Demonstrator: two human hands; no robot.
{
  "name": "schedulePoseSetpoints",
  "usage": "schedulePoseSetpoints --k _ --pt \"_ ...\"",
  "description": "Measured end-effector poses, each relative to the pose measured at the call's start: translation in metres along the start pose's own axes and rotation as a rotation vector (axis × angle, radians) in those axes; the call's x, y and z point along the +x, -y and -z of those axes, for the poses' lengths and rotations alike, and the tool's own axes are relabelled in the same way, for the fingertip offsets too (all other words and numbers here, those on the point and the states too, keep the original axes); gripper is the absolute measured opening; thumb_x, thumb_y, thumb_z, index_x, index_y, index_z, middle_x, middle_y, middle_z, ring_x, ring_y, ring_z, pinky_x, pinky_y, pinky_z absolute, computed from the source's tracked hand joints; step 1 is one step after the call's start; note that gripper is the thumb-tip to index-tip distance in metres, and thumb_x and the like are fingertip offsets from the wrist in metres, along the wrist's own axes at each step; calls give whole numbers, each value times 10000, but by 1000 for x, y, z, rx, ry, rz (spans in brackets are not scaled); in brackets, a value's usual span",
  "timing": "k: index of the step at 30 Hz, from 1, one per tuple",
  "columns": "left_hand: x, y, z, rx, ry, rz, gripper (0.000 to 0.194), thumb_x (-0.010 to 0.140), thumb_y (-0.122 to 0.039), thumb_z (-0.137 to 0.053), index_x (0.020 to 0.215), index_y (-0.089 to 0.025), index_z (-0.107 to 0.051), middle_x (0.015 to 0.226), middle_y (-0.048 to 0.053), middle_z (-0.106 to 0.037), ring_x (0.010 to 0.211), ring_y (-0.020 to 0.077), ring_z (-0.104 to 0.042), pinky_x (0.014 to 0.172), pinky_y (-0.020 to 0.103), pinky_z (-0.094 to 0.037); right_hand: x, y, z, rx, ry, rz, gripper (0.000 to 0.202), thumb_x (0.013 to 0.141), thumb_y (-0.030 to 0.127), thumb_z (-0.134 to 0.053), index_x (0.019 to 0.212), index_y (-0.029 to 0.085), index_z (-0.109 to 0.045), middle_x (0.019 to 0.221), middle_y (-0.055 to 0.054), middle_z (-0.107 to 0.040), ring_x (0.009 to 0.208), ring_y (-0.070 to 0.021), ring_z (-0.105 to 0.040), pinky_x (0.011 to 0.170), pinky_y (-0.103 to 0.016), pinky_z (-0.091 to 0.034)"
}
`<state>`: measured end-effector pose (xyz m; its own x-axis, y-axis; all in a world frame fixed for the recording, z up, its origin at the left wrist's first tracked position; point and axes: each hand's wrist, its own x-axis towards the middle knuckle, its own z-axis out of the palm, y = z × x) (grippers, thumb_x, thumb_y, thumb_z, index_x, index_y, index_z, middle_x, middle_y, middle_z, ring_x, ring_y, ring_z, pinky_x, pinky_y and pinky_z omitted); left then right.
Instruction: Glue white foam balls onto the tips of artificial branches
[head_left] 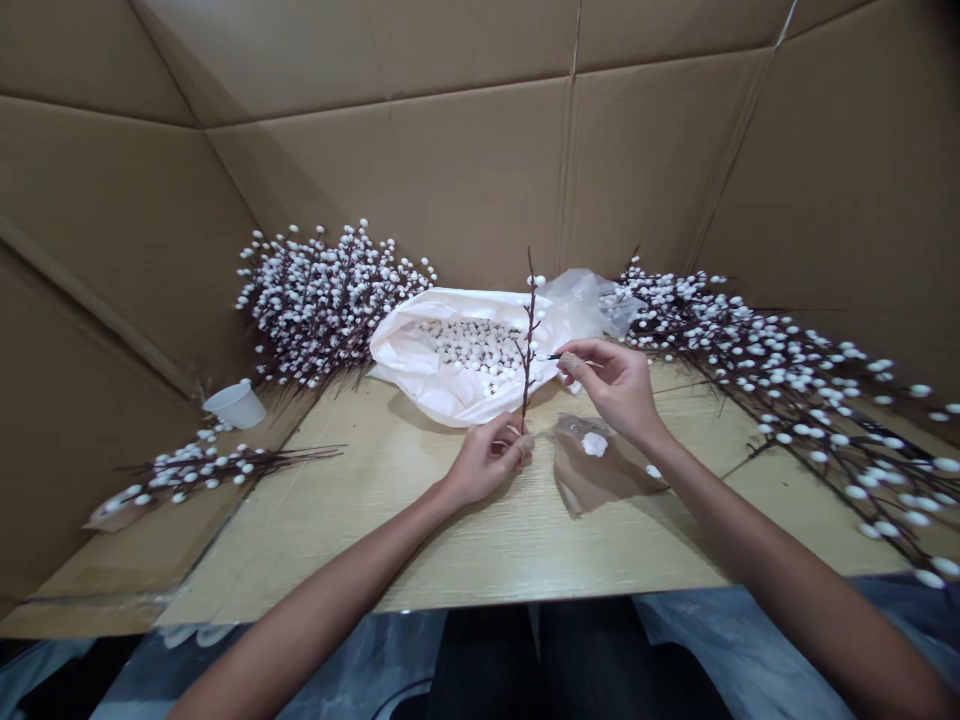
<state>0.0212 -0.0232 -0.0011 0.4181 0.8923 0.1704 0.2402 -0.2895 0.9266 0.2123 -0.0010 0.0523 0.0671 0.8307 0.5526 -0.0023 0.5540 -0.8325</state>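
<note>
My left hand point(491, 458) is closed around the lower end of a dark brown twig point(529, 340), which stands upright and bears a few white berries near its top and along its side. My right hand point(611, 385) pinches a thin dark tool point(550, 357), its tip touching or nearly touching the twig's middle. Behind the twig lies an open white bag point(450, 400) holding many loose white berries point(480, 350). Beneath my right hand a brown sheet point(600, 485) carries a white blob point(595, 444).
Berry branches are heaped at the back left point(322, 300) and along the right point(750, 350). A white cup point(236, 405) and a small berry bundle point(202, 466) sit at the left. Cardboard walls point(390, 180) enclose the wooden table point(420, 560). Clear plastic point(589, 300) lies behind.
</note>
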Motion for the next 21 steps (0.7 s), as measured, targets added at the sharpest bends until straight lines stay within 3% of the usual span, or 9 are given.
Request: schedulePoseSetpoints --k 21 --pt "0 1 1 -11 -6 3 274 840 -416 -593 869 -148 -551 674 33 -631 586 121 -592 574 230 -488 2 7 1 30 -19 -26 132 735 298 -691 767 170 -679 674 -6 -639 574 -116 -574 562 -264 -510"
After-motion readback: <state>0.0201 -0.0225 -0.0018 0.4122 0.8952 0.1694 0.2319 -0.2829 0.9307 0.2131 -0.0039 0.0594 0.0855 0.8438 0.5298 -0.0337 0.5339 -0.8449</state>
